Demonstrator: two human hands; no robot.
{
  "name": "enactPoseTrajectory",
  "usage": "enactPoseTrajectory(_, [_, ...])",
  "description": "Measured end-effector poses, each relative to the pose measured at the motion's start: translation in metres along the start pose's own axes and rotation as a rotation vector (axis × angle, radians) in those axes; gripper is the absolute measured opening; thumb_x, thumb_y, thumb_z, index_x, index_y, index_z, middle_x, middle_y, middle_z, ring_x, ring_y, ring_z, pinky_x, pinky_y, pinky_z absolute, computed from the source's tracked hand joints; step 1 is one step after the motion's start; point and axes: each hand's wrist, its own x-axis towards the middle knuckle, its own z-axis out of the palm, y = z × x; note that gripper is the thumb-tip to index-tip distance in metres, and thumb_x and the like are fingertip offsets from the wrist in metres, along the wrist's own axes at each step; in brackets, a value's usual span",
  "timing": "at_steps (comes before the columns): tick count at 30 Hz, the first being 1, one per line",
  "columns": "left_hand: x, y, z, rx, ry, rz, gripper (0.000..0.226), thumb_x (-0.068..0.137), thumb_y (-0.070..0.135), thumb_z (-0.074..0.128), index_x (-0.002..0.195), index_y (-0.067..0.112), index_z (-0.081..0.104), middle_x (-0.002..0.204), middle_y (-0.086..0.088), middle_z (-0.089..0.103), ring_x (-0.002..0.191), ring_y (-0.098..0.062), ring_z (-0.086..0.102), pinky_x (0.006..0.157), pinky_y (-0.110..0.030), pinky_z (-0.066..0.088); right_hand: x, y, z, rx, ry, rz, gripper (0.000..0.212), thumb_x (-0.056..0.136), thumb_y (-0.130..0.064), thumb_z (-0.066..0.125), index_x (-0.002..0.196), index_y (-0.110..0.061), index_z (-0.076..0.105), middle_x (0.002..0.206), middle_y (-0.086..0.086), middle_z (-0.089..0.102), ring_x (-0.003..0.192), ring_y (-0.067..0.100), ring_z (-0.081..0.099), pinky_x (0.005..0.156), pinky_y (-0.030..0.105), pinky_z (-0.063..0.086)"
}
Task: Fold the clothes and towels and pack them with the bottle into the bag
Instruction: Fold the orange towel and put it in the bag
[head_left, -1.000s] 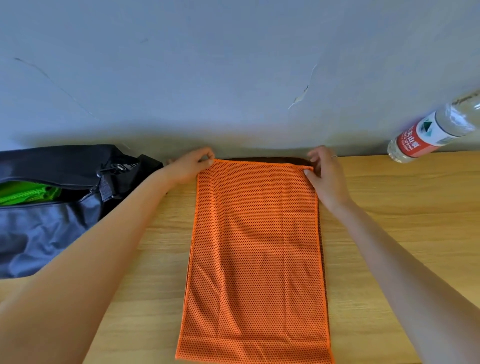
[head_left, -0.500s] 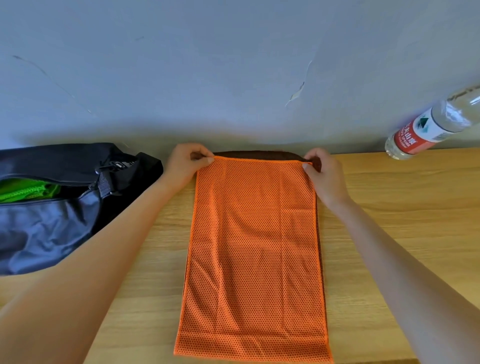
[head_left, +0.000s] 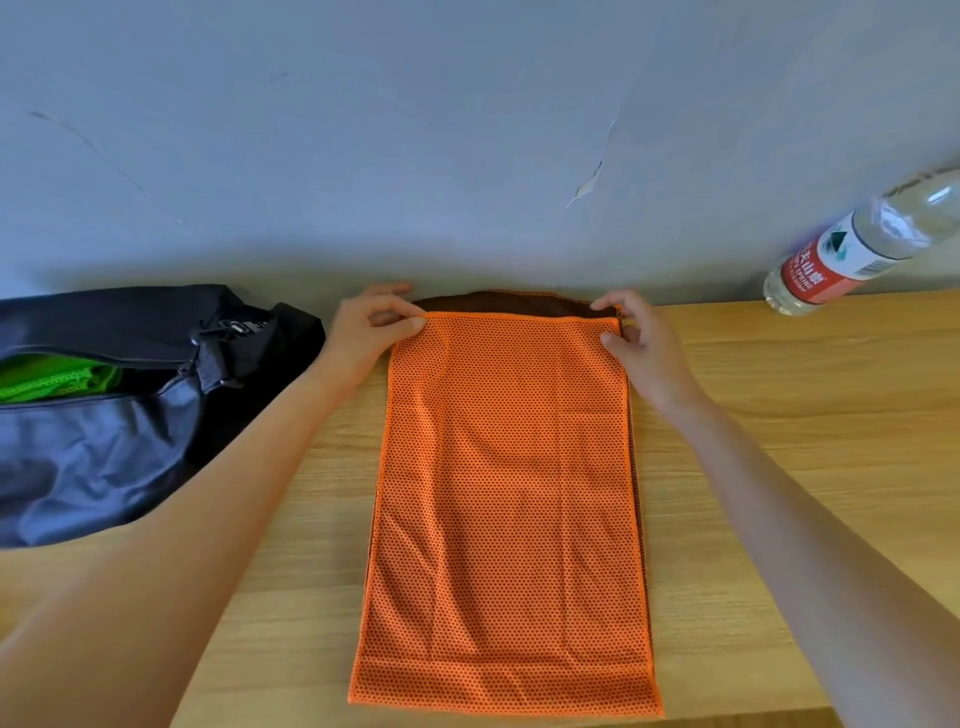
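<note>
We pinch the towel's (head_left: 506, 499) far corners (dark underside showing) with left hand (head_left: 371, 332) and right hand (head_left: 641, 345).

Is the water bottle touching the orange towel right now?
Apart. The head view shows the bottle at the table's far right, with bare wood between it and the orange towel.

The towel (head_left: 506, 509) lies centred on the table (head_left: 779, 441), the bag (head_left: 104, 415) to its left, the bottle (head_left: 852, 249) at far right against the wall (head_left: 415, 130).
</note>
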Motion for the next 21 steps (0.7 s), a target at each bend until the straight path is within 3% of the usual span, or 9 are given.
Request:
enactPoseTrajectory(3, [-0.003,0.001,0.001,-0.017,0.039,0.009,0.013,0.081,0.005,0.067,0.083,0.017,0.069,0.124,0.009,0.051,0.107,-0.007,0.054,0.088,-0.02,0.046,0.001,0.002,0.001,0.009,0.008,0.051,0.03,0.089,0.002,0.055,0.116,-0.011,0.057,0.108,0.002,0.059,0.095,0.018,0.062,0.077,0.024,0.055])
enactPoseTrajectory(6, [-0.006,0.001,0.004,-0.051,0.141,-0.005,0.014,0.082,0.002,0.066,0.084,0.015,0.069,0.116,0.005,0.053,0.098,-0.006,0.057,0.078,-0.017,0.05,0.003,0.004,0.003,-0.013,0.044,0.098,0.031,0.087,-0.001,0.06,0.117,-0.008,0.058,0.109,0.001,0.058,0.103,0.02,0.059,0.091,0.033,0.05])
enactPoseTrajectory(10, [-0.01,0.004,0.011,-0.021,0.179,-0.018,0.013,0.082,-0.002,0.065,0.09,0.007,0.069,0.094,0.009,0.058,0.077,0.004,0.062,0.069,-0.009,0.048,0.003,0.005,0.004,-0.022,0.082,0.125,0.019,0.085,-0.004,0.064,0.103,-0.009,0.064,0.095,-0.006,0.059,0.1,0.021,0.058,0.091,0.034,0.049])
enactPoseTrajectory(14, [-0.018,0.0,0.014,0.062,0.116,-0.025,0.012,0.082,-0.002,0.065,0.089,0.006,0.07,0.093,0.009,0.058,0.075,0.002,0.059,0.066,-0.008,0.048,-0.003,0.002,0.006,-0.082,0.09,0.091,0.006,0.084,-0.004,0.064,0.087,-0.01,0.064,0.087,-0.002,0.06,0.083,0.012,0.057,0.074,0.018,0.048])
enactPoseTrajectory(18, [-0.032,-0.011,0.01,0.217,0.045,0.001,0.019,0.081,0.001,0.067,0.076,0.019,0.067,0.097,0.01,0.057,0.09,-0.004,0.057,0.079,-0.017,0.047,-0.017,0.005,0.005,-0.073,0.037,0.094,0.008,0.085,-0.004,0.064,0.082,-0.011,0.062,0.08,0.001,0.06,0.056,0.003,0.057,0.049,0.014,0.048])
enactPoseTrajectory(21, [-0.049,-0.017,0.009,0.313,-0.03,0.023,0.02,0.082,0.003,0.066,0.077,0.022,0.065,0.101,0.01,0.053,0.093,-0.007,0.055,0.073,-0.016,0.052,-0.03,0.009,0.001,-0.084,-0.031,0.119,0.008,0.084,-0.001,0.064,0.081,-0.008,0.062,0.077,0.005,0.062,0.05,0.0,0.058,0.045,0.012,0.045])
